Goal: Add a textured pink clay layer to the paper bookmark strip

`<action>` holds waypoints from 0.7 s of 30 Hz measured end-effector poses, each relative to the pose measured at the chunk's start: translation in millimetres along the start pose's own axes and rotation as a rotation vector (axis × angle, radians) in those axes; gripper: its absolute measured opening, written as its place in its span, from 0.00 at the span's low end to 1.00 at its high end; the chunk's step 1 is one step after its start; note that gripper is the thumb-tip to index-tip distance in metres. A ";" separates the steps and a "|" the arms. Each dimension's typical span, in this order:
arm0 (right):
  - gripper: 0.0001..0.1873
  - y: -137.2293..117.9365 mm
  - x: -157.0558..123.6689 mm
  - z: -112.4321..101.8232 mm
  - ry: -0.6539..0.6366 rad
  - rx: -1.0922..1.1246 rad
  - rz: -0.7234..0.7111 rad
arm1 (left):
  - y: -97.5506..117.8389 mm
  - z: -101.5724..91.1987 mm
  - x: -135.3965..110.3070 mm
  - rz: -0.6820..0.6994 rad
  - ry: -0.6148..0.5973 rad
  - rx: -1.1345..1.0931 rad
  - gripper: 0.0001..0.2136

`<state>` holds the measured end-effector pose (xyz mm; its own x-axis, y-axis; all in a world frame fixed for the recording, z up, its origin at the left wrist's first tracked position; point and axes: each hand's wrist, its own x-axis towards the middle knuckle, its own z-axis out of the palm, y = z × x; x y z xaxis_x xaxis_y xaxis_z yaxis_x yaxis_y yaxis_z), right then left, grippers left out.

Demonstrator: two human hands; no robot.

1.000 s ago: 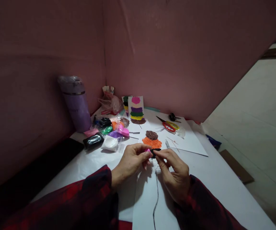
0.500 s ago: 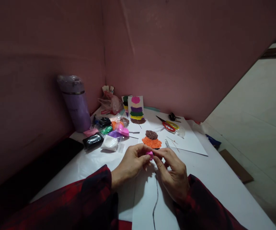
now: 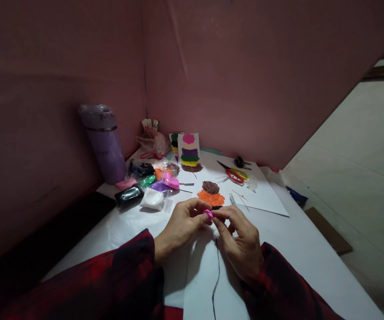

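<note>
A small lump of pink modelling clay [image 3: 208, 214] is pinched between my two hands, above a white sheet [image 3: 200, 284]. My left hand [image 3: 183, 226] grips it from the left with thumb and fingers. From the right, my right hand [image 3: 240, 238] presses its thumb and fingertips against the same lump. Just beyond the fingers, the sheet carries a textured orange clay patch [image 3: 211, 198] topped by a brown clay patch [image 3: 210, 187]. A dark wavy line [image 3: 217, 280] runs down the sheet toward me. My fingers partly cover a black band under the orange.
Bagged clay, including a black pack [image 3: 129, 195] and a white pack [image 3: 152, 199], lies at left near a purple bottle [image 3: 103, 146]. Red-and-yellow scissors [image 3: 234, 175] rest at the back right. A card with coloured stripes [image 3: 189, 152] leans near the wall.
My fingers have shifted slightly around the pink clay, and its visible shape looks flatter. Both hands stay in nearly the same place.
</note>
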<state>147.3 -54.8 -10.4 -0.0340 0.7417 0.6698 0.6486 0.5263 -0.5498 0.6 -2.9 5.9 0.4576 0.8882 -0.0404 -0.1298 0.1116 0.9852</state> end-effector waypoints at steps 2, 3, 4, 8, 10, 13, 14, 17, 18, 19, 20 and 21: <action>0.06 0.5 -0.3 0.5 0.009 -0.008 0.017 | -0.3 0.3 0.4 -0.006 0.008 -0.040 0.12; 0.05 0.5 -0.3 0.6 0.021 -0.015 0.029 | -0.7 0.4 0.6 -0.001 0.009 -0.056 0.12; 0.05 0.4 -0.3 0.5 0.033 -0.024 0.038 | -1.3 0.3 0.9 0.006 0.010 -0.068 0.12; 0.07 -0.8 0.4 -0.6 0.021 -0.016 0.023 | -3.2 -0.6 1.8 0.030 0.014 -0.067 0.11; 0.09 -0.2 0.2 -0.9 0.002 0.011 -0.011 | -4.1 -1.0 2.5 0.030 0.024 -0.060 0.10; 0.11 3.0 -1.7 -0.8 -0.019 0.054 -0.055 | -5.5 -1.2 3.8 0.025 0.043 -0.066 0.10; 0.12 4.2 -2.5 -0.6 -0.033 0.065 -0.060 | -5.9 -1.1 4.1 0.023 0.050 -0.074 0.10; 0.12 5.8 -4.2 -0.2 -0.041 0.064 -0.048 | -5.3 -0.1 3.8 0.011 0.057 -0.096 0.10; 0.11 5.6 -4.3 -0.2 -0.031 0.053 -0.038 | -4.5 0.3 3.4 0.007 0.051 -0.096 0.10; 0.11 5.0 -4.2 -0.2 -0.013 0.039 -0.025 | -3.5 0.6 2.8 0.006 0.046 -0.092 0.10; 0.10 4.2 -3.8 -0.2 0.012 0.026 -0.013 | -2.3 0.9 2.2 0.006 0.040 -0.085 0.11; 0.09 3.3 -3.2 -0.3 0.035 0.014 -0.004 | -1.3 1.1 1.7 0.009 0.037 -0.076 0.11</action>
<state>149.8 -55.6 -14.2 -0.0100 0.7249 0.6888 0.6374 0.5354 -0.5541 2.5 -2.0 4.7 0.4231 0.9052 -0.0393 -0.2008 0.1360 0.9702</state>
